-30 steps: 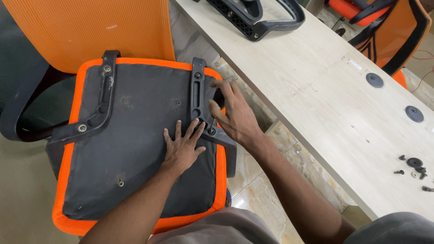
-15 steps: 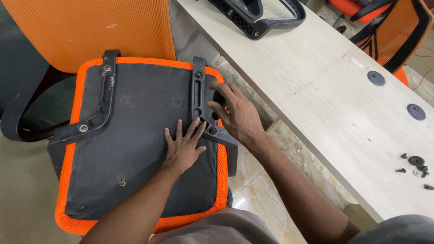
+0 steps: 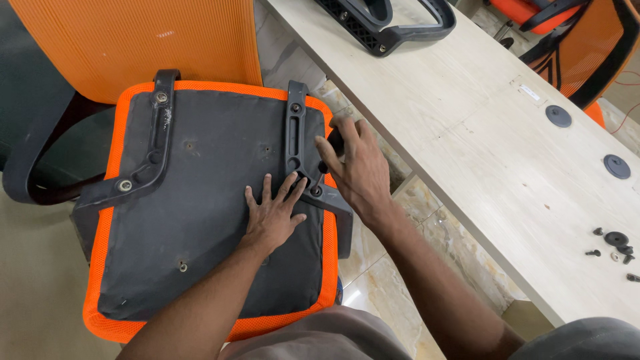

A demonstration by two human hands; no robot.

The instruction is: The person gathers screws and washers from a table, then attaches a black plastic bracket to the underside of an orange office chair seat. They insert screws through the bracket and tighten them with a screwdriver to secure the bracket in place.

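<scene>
Since a second ago: right hand (image 3: 357, 170) shifted slightly up along the right armrest bracket (image 3: 295, 143); left hand (image 3: 272, 217) unchanged in place.

Grip state:
- Left hand: flat, fingers spread, pressed palm-down on the dark underside of the seat pan (image 3: 200, 220), fingertips touching the lower end of the right bracket. Nothing enclosed.
- Right hand: curled over the right edge of the seat beside the bracket, fingers wrapped round a small dark object, possibly a tool or knob; identity not discernible.

Surroundings:
- Seat pan inverted, orange mesh border (image 3: 100, 253) showing all round, resting on an orange mesh chair (image 3: 140, 40).
- Left armrest bracket (image 3: 157, 143) bolted along the opposite edge.
- Pale wooden table (image 3: 480, 147) just to the right, carrying a black plastic armrest loop (image 3: 387, 23) at the far end and loose black screws (image 3: 613, 243) near the right edge.

Hazards, as judged:
- Seat pan unsecured on the chair; uneven downward pressure likely to tip or slide it off.
- Fingertips close to the bracket joint; pinching possible if the bracket shifts.
- Loose screws near the table edge liable to roll off if knocked.
</scene>
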